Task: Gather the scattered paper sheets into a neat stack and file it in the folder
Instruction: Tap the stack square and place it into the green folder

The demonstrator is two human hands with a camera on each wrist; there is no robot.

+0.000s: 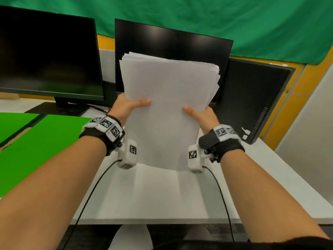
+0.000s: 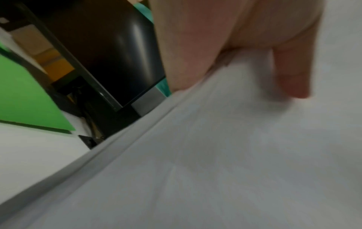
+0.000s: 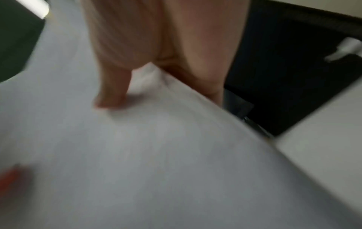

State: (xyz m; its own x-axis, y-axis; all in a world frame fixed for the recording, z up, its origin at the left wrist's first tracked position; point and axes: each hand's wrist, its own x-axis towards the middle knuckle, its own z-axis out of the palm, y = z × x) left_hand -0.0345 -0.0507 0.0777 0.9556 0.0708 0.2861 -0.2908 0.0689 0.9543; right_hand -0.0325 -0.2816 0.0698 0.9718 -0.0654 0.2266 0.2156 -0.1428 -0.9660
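Observation:
A thick stack of white paper sheets (image 1: 165, 109) stands upright above the white desk, its bottom edge just over the desktop. Its top corners fan out unevenly. My left hand (image 1: 129, 105) grips the stack's left edge, thumb lying on the front sheet. My right hand (image 1: 200, 114) grips the right edge the same way. In the left wrist view the thumb (image 2: 291, 74) presses on the paper (image 2: 235, 155). The right wrist view shows my thumb (image 3: 113, 86) on the blurred paper (image 3: 156, 155). A green folder (image 1: 41, 141) lies open on the desk to the left.
Two dark monitors (image 1: 48, 56) (image 1: 171, 51) stand behind the stack, and a black computer case (image 1: 252, 98) stands at the right. The white desk (image 1: 162, 195) spreads below my hands. Cables run from both wrist cameras toward the front edge.

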